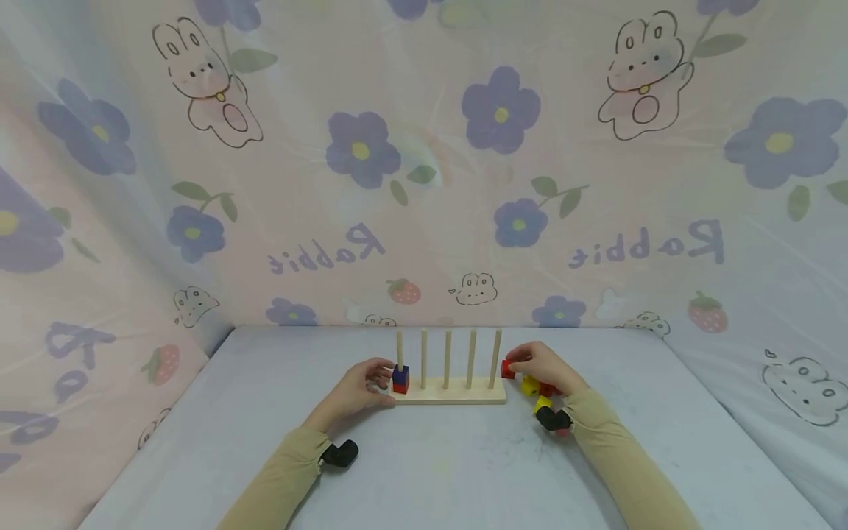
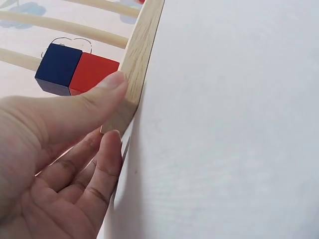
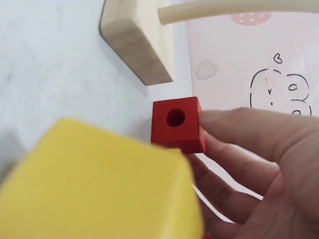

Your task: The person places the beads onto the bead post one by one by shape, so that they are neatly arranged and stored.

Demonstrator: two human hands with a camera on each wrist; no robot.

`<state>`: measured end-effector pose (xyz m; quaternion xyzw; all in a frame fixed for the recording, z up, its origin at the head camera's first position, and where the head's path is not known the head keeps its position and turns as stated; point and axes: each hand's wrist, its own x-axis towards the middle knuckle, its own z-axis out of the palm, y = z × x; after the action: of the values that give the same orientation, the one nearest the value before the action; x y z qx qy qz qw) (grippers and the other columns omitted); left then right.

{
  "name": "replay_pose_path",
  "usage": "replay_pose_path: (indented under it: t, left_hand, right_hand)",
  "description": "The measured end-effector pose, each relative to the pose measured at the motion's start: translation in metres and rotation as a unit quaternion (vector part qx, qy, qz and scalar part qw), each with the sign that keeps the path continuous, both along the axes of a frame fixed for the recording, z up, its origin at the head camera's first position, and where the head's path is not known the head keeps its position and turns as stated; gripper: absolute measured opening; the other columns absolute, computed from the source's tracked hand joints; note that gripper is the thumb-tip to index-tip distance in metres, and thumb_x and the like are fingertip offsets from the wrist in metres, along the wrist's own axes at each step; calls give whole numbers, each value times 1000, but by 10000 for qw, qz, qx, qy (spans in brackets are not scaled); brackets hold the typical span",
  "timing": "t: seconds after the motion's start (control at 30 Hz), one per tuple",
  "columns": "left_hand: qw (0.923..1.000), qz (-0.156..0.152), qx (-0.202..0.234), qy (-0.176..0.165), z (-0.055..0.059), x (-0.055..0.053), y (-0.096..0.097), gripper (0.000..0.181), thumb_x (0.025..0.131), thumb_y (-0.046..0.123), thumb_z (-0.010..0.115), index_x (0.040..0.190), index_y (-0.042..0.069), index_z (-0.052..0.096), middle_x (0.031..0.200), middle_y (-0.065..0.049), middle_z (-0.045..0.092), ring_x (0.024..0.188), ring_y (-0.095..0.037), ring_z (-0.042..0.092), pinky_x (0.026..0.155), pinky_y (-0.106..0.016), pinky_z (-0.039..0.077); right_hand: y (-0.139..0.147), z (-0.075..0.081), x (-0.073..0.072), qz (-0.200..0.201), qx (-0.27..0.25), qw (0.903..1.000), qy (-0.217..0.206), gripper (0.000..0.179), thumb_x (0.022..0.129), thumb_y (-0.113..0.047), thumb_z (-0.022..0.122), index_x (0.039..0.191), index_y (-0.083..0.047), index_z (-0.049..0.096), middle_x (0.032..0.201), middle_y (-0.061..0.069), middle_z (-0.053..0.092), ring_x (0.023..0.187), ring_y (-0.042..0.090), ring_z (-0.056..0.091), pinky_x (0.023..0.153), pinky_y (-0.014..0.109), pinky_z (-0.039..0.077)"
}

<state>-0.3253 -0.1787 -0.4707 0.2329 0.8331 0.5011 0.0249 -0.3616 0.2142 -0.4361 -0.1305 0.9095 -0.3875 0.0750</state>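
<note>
A wooden peg board (image 1: pixel 450 398) with several upright pegs stands on the table. On its leftmost peg, a dark blue cube (image 2: pixel 60 64) sits above a red cube (image 2: pixel 93 72). My left hand (image 1: pixel 355 389) grips the left end of the board's base, thumb on the front edge and fingers by the end. At the board's right end, my right hand (image 1: pixel 545 366) pinches another red cube (image 3: pixel 162 132) between thumb and fingers. A round hole shows in one of that cube's faces. The remaining pegs carry no cubes.
Yellow cubes (image 1: pixel 530 386) and red cubes (image 1: pixel 546 389) lie loosely under and beside the right wrist. One yellow cube (image 3: pixel 99 184) looms blurred in the right wrist view. The white table (image 1: pixel 424 464) ends at a patterned curtain (image 1: pixel 430 184).
</note>
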Motion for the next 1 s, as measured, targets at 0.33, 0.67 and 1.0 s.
replay_pose_path:
  t: [0.33, 0.67, 1.0]
  left_hand:
    - [9996, 119, -266, -9, 4, -8, 6, 53, 70, 5, 84, 118, 3, 61, 107, -8, 63, 82, -22, 59, 71, -30, 48]
    - [9987, 388, -295, -160, 3, -13, 8, 55, 71, 6, 84, 120, 4, 60, 108, -6, 63, 78, -17, 57, 68, -29, 46]
    - [9986, 238, 51, -471, 0, -19, 3, 52, 73, 6, 82, 119, 0, 59, 112, -12, 63, 82, -17, 60, 79, -32, 45]
  right_hand:
    - [2, -1, 3, 243, -35, 9997, 6, 21, 88, -10, 66, 107, 0, 66, 103, 9, 66, 96, 28, 59, 89, 46, 44]
    - [0, 2, 6, 464, -338, 9979, -284, 20, 85, -6, 68, 104, 0, 62, 106, 12, 62, 91, 24, 59, 75, 33, 47]
    - [4, 1, -1, 715, -74, 9973, 142, 23, 83, -4, 72, 103, -1, 61, 101, 11, 62, 87, 23, 60, 76, 35, 49]
